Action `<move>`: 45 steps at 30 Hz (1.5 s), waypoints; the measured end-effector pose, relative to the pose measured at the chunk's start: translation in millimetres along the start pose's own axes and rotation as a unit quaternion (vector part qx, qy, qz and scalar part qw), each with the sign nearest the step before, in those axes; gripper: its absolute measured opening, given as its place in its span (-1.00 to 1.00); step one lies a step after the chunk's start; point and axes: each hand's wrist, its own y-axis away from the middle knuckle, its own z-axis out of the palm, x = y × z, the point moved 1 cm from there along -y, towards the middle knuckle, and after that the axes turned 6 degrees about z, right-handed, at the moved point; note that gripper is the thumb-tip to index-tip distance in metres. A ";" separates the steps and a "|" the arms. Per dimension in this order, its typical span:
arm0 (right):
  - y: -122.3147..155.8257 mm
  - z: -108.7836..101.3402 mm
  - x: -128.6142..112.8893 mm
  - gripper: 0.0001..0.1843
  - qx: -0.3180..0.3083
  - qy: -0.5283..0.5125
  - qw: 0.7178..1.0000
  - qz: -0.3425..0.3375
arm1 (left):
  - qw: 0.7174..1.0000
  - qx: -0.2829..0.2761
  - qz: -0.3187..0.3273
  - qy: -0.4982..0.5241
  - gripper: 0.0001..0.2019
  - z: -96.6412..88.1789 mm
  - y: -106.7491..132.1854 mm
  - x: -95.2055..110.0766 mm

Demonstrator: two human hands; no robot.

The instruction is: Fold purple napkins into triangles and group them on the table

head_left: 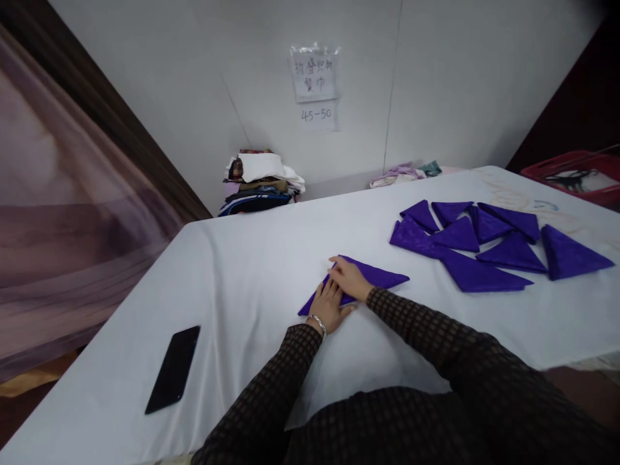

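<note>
A purple cloth napkin (376,274), folded into a triangle, lies on the white-covered table in front of me. My left hand (329,307) rests flat on its left part, fingers extended, with a bracelet at the wrist. Over the napkin's upper left edge, my right hand (351,278) touches the cloth close to the left fingertips; its fingers reach leftward and look slightly apart. Both hands cover part of the napkin. Several more purple folded napkins (456,234) are grouped to the right, some overlapping.
A black phone (173,369) lies on the white tablecloth (252,258) at left. Beyond the far edge are a stack of folded clothes (261,184) and more fabric (400,174). A red basket (574,177) stands at far right. Paper signs (314,87) hang on the wall; a curtain (72,194) hangs left.
</note>
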 end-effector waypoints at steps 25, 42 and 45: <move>81.6 -131.4 121.5 -0.36 0.096 0.157 0.979 -0.083 | 0.999 -0.015 0.003 -0.035 -0.32 0.9 -4.7 -5.4; 72.6 -130.7 123.7 -0.80 0.047 0.083 0.995 -0.040 | 1.000 -0.020 -0.003 -0.019 -0.32 0.1 -4.0 -5.3; 71.5 -132.1 123.9 -0.82 0.032 0.095 0.994 -0.044 | 1.000 -0.025 -0.006 -0.018 -0.32 -0.6 -4.3 -4.5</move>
